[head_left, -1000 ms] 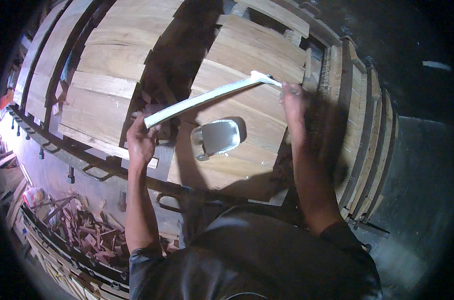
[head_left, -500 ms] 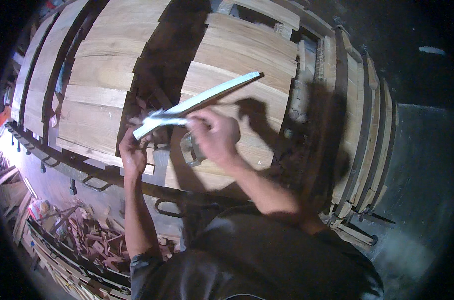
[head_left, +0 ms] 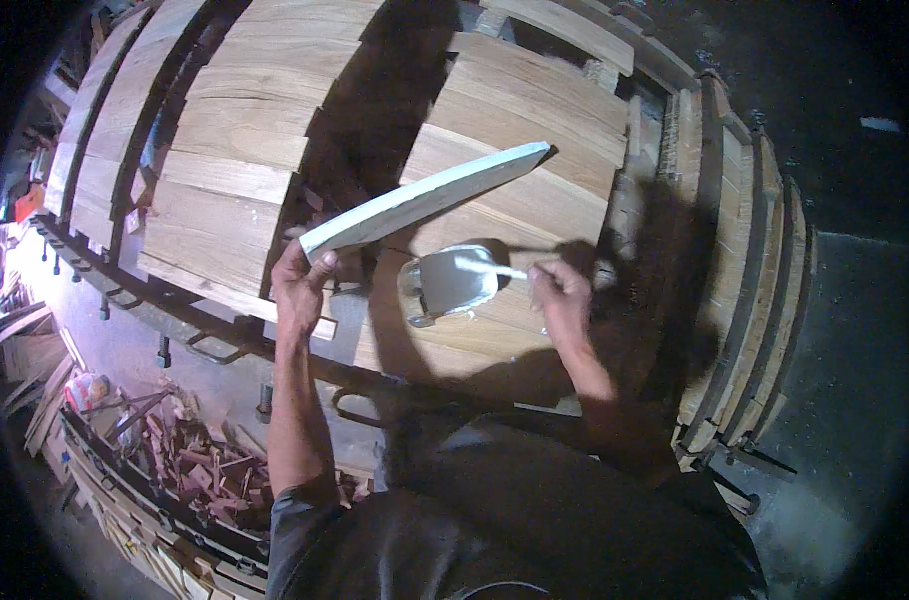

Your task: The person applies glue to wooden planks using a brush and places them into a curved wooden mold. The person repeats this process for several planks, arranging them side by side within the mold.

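Observation:
My left hand [head_left: 301,285] grips the near end of a long pale wooden strip [head_left: 424,198], its white-coated face up, tilted up to the right above the glued-up wooden boards [head_left: 224,150]. My right hand [head_left: 559,295] holds a thin stick or brush [head_left: 494,268] that reaches left into a small grey metal container [head_left: 451,284] sitting on the boards. The container lies between my two hands, just under the strip.
The boards sit in a dark metal clamp rack with bars and hooks along the front edge [head_left: 204,330]. More clamped board stacks stand on edge at the right [head_left: 744,270]. A bin of reddish wood offcuts [head_left: 204,470] is at lower left. Dark floor lies at right.
My right hand left the strip and moved down right to the grey container with the stick. The strip's far end has swung up as my left hand keeps hold.

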The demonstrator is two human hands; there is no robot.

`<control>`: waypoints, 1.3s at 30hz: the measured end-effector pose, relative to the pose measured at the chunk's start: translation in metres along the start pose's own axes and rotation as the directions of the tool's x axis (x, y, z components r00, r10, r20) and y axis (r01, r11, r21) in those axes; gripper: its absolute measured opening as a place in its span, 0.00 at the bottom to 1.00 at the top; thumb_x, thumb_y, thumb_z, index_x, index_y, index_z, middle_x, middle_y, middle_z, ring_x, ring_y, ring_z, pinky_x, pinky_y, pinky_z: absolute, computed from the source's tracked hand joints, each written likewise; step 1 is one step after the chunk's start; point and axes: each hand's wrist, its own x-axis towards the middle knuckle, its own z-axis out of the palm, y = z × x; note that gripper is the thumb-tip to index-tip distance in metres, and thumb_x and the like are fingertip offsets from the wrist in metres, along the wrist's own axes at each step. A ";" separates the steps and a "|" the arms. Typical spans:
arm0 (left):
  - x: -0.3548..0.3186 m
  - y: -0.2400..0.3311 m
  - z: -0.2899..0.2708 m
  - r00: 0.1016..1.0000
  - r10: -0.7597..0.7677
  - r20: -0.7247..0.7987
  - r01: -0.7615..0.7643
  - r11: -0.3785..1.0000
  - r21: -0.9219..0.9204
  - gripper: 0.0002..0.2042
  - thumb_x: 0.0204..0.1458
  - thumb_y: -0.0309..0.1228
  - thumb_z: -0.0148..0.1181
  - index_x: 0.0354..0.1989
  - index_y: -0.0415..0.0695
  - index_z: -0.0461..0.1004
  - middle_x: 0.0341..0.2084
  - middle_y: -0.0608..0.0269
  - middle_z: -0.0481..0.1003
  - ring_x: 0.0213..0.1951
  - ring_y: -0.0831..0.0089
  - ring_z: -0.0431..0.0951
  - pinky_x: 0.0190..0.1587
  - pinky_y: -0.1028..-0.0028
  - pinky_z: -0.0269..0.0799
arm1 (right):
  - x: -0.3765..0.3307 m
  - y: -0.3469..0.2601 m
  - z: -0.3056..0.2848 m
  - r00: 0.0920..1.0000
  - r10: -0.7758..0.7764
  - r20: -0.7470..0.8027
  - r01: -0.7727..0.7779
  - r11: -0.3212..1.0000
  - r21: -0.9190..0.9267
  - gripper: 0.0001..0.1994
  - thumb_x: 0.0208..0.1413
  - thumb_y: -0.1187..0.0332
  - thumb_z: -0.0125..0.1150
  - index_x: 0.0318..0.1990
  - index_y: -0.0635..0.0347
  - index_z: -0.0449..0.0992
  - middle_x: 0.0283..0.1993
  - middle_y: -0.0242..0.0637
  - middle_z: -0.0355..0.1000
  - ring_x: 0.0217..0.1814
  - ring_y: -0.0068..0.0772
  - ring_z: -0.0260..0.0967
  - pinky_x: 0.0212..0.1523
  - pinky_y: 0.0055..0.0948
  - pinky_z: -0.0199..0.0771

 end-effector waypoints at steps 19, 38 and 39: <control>0.097 0.044 0.079 0.959 -0.117 0.258 0.194 0.934 -0.300 0.18 0.59 0.36 0.63 0.50 0.35 0.76 0.41 0.57 0.81 0.39 0.68 0.81 0.39 0.69 0.80 | 0.112 0.041 -0.116 0.979 0.182 -0.095 -0.087 0.787 0.611 0.17 0.61 0.62 0.62 0.54 0.57 0.73 0.48 0.36 0.74 0.52 0.35 0.72 0.51 0.40 0.71; 0.190 -0.081 0.221 0.603 0.238 0.761 -0.790 0.050 0.611 0.32 0.55 0.56 0.55 0.60 0.45 0.68 0.69 0.36 0.53 0.70 0.33 0.51 0.68 0.40 0.48 | 0.379 0.029 -0.187 0.941 0.160 -0.300 0.154 0.587 0.795 0.21 0.65 0.63 0.56 0.60 0.68 0.68 0.62 0.49 0.68 0.69 0.52 0.62 0.66 0.64 0.60; 0.191 -0.084 0.222 0.612 0.237 0.755 -0.784 0.055 0.618 0.31 0.55 0.56 0.56 0.60 0.46 0.68 0.69 0.36 0.53 0.70 0.33 0.51 0.69 0.40 0.48 | 0.394 0.025 -0.186 0.946 0.142 -0.290 0.153 0.593 0.790 0.21 0.65 0.63 0.56 0.60 0.67 0.68 0.62 0.49 0.68 0.68 0.52 0.62 0.66 0.64 0.60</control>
